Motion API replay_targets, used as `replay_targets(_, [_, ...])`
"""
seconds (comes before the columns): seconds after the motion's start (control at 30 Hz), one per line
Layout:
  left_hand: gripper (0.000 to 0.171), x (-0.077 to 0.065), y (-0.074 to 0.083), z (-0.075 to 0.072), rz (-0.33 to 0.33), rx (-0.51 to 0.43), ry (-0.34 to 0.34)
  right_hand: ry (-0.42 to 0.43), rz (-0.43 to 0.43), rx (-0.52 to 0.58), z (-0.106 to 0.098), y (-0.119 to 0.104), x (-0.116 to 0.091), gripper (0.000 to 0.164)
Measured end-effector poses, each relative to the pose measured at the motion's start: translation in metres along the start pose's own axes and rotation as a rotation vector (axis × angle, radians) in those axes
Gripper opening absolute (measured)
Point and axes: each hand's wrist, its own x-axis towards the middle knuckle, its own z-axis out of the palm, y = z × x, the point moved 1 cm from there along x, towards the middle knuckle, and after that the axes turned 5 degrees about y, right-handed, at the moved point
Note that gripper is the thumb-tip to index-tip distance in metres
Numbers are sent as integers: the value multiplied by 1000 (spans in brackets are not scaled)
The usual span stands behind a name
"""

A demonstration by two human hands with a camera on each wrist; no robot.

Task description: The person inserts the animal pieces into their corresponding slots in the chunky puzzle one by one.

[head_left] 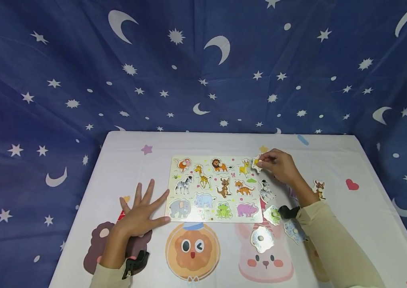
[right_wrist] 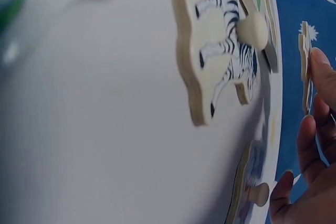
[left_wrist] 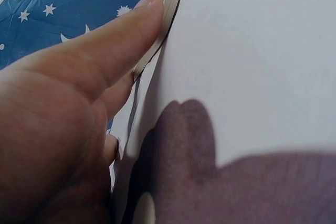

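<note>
A flat animal puzzle board (head_left: pixel 203 159) lies on the table. My left hand (head_left: pixel 139 216) is spread flat beside it, thumb and a finger against its left edge; the left wrist view shows the thumb along the board's side (left_wrist: pixel 170 11). At the board's top right corner my right hand (head_left: pixel 282 166) pinches a yellow antelope-like puzzle piece (head_left: pixel 256 163), just right of the yellow animal's spot. In the right wrist view this piece (right_wrist: pixel 305 66) appears edge-on, raised off the table. Below that hand, a knobbed zebra piece (head_left: pixel 266 191) overlaps the board's right edge.
Right of the board lie a frog piece (head_left: pixel 272 215), a bluish piece (head_left: pixel 293 232), a kangaroo piece (head_left: pixel 319 189) and a purple piece (head_left: pixel 292 193) partly behind the right arm. A glare-washed piece (head_left: pixel 262 239) sits below the board. A starry blue cloth (head_left: pixel 203 92) hangs behind.
</note>
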Motion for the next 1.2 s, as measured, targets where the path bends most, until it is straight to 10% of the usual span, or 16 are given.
replay_targets(1.2, [85, -1, -1, 0, -4, -8, -8, -153, -152, -72, 30, -15, 4, 12])
